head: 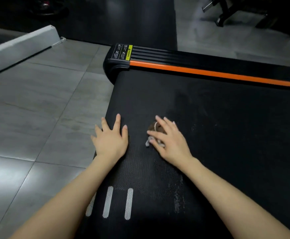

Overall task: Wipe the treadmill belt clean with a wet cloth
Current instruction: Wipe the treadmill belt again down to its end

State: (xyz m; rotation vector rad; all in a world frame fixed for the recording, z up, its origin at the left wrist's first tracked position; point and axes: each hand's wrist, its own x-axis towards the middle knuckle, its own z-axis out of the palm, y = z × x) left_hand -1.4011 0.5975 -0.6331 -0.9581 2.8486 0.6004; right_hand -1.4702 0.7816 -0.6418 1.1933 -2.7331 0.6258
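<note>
In the head view, the left hand (110, 140) lay flat with fingers spread wide on the black treadmill belt (209, 118), close to the edge beside the tiled floor (37, 109); the right hand (170, 142) pressed straight fingers onto a small brownish cloth (153, 126), bunched on the belt and mostly hidden. The cloth was only pinned, not gripped, so it could probably slide out mid-stroke; leaning weight might also shift the belt, or the left hand might slip off the edge. The strip by the orange side rail (209, 71) looked easy to miss.
</note>
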